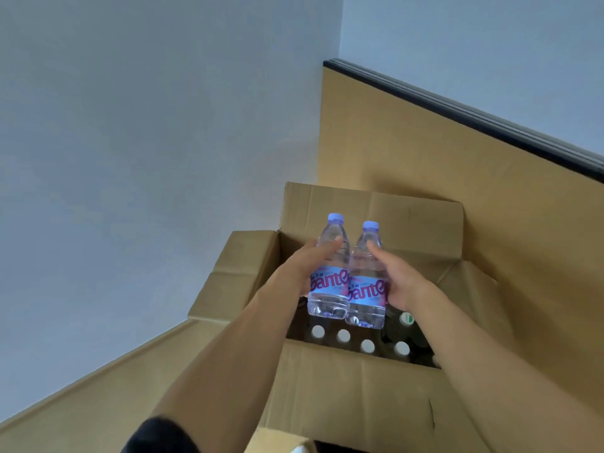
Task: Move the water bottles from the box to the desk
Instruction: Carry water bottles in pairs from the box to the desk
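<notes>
Two clear water bottles with pale purple caps and blue labels with red lettering are held upright, side by side and touching, above the open cardboard box [346, 387]. My left hand [307, 266] grips the left bottle [330, 276] round its middle. My right hand [398, 282] grips the right bottle [367, 289] the same way. Inside the box, several white bottle caps [343, 335] show in a row near the front wall, and one green-marked cap [406, 318] sits further right. The desk is not in view.
The box flaps stand open to the left [235, 276], back [376, 210] and right [474, 308]. A tan floor with a dark baseboard [474, 116] runs behind the box. Pale walls fill the left and top of the view.
</notes>
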The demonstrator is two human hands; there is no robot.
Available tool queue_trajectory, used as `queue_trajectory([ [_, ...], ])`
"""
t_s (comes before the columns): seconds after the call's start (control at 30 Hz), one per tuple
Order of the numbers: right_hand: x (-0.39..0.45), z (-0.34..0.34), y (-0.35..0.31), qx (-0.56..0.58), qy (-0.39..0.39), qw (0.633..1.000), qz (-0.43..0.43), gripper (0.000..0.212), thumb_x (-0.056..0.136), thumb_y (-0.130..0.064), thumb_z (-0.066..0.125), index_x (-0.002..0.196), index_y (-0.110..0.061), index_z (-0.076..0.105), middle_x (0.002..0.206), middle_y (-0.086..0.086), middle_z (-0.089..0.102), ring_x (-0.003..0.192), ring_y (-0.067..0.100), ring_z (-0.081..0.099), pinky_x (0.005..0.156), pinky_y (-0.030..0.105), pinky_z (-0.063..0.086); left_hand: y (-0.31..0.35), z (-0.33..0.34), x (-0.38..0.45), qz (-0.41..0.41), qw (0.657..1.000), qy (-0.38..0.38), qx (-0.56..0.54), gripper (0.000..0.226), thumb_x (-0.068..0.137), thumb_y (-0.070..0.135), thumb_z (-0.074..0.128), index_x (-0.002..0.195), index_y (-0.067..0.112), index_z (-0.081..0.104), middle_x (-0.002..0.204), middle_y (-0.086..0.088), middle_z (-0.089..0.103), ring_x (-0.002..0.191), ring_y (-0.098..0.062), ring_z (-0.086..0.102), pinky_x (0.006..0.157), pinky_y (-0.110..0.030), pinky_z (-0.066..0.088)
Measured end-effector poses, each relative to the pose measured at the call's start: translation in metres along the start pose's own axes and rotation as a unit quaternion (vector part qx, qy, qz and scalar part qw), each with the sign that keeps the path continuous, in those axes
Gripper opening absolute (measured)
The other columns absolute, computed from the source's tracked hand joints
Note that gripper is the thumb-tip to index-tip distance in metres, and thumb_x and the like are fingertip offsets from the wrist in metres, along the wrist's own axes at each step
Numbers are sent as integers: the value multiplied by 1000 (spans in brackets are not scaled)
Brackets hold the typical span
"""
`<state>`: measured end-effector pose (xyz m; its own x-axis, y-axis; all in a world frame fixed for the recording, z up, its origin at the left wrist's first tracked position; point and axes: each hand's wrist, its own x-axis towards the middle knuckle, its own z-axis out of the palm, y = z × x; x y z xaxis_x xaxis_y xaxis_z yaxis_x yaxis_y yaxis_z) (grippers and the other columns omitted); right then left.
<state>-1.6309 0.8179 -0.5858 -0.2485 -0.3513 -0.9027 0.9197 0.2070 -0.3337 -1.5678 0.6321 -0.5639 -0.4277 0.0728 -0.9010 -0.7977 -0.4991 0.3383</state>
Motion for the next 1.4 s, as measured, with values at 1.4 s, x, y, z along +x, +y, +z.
queue_trajectory([
  [1.4,-182,140,-93,-38,-48,977,-206,61,91,-48,69,139,-14,57,127,20,68,120,38,64,109,53,46,117,-15,-227,232,965,-60,107,48,95,37,68,132,12,51,101,-19,72,79,-32,72,76,-45,61],
])
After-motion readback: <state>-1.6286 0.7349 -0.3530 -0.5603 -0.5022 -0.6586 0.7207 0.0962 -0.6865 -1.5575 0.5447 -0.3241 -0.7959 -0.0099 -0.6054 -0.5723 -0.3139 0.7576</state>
